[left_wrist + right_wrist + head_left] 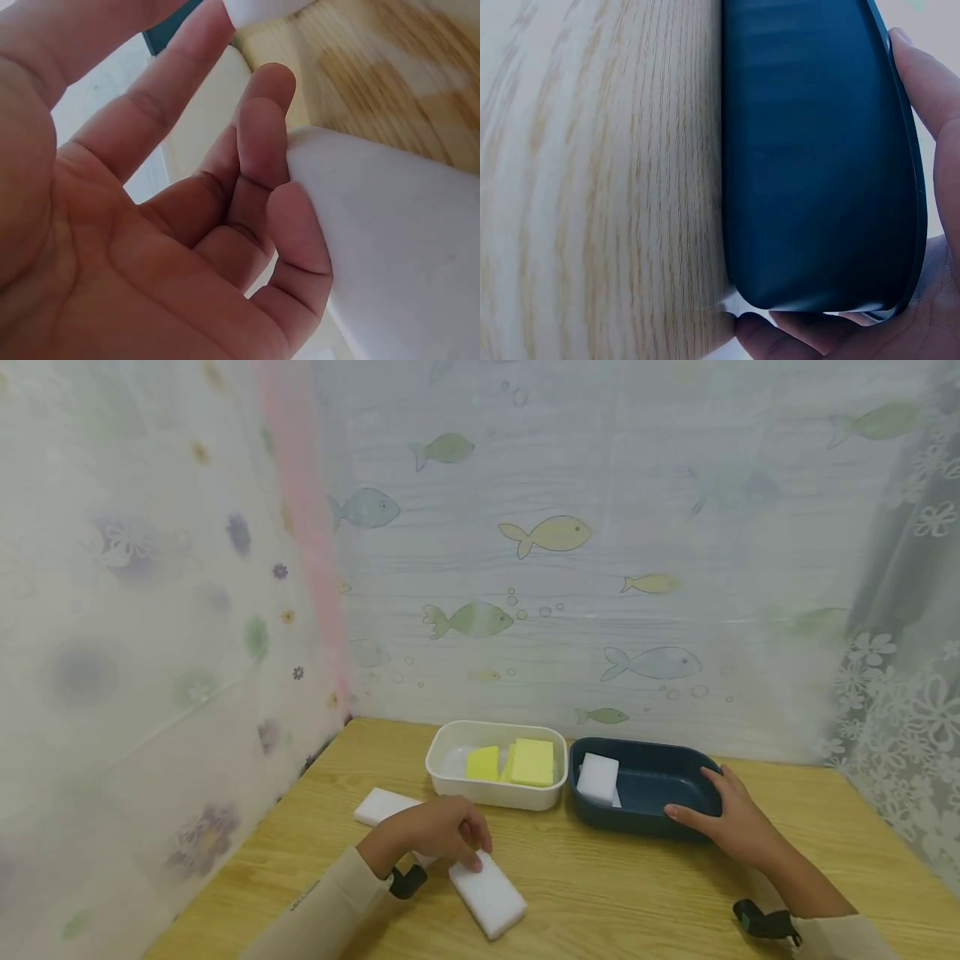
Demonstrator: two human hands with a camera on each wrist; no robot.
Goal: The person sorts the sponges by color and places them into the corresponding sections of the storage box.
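My left hand pinches the near end of a white sponge lying on the table, using thumb and index finger. Only a corner of that sponge shows in the left wrist view, at the top. The other fingers curl beside a second white sponge, partly hidden under the hand and wrist in the head view. My right hand grips the right end of a dark blue container, thumb at the near rim and fingers round the end. Inside the container's left side, a white sponge leans on another white piece.
A white container stands left of the dark one, close beside it, with several yellow sponges in it. The wooden table runs back to a fish-patterned curtain; a flowered curtain hangs along the left.
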